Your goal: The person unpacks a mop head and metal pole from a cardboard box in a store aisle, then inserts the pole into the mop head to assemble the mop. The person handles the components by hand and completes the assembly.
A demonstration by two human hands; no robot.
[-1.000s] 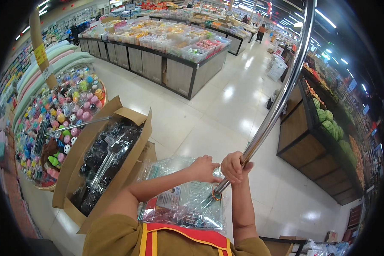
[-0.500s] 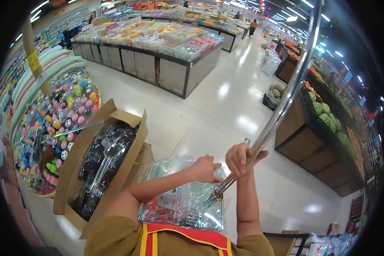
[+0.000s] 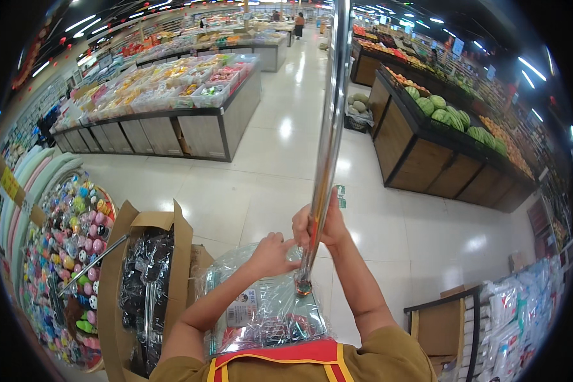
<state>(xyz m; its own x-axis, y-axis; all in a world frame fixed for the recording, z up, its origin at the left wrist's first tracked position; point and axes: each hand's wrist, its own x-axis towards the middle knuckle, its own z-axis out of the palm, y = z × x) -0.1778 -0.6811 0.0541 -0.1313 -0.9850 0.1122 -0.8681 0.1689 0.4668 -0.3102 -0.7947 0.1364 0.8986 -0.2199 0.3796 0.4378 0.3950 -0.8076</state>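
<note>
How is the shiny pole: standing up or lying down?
Standing up: the right hand grips the shiny pole, which rises from over the plastic-wrapped package past the picture's top. Whether it leans, I can't tell.

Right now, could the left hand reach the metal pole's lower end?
Probably yes: the left hand sits close beside the metal pole, nothing visibly between them; the right hand grips it higher.

So the long metal pole (image 3: 328, 146) is straight-up silver with an orange tinge low down. Red cloth apron (image 3: 290, 352) has yellow edging, brownish-olive fabric shirt (image 3: 388, 356), plain tan cardboard box (image 3: 181, 267), and round watermelons (image 3: 451, 119) striped two-tone green.
</note>
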